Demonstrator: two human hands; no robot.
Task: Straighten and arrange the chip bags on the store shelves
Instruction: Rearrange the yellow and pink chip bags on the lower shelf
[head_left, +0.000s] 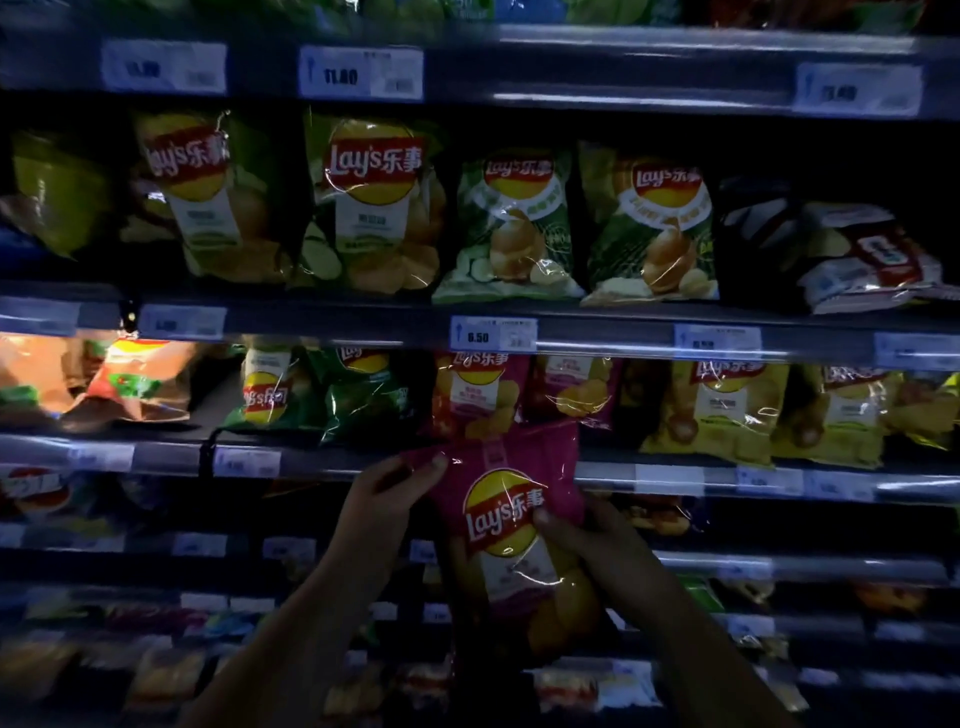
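Observation:
A magenta Lay's chip bag (511, 525) hangs upright in front of the shelves, below centre. My left hand (387, 493) pinches its top left corner. My right hand (587, 540) grips its right edge, thumb across the front. Just behind it on the shelf stand two more magenta bags (478, 395). Left of those lean two green Lay's bags (317, 389), tilted and partly overlapping. Yellow Lay's bags (722, 410) stand to the right.
The shelf above holds light green bags (369, 202), darker green bags (514, 223) and a black-and-white bag (841, 254) lying on its side. Orange bags (130, 379) slump at far left. Shelf rail (623, 343) carries price tags. Lower shelves are dark and blurred.

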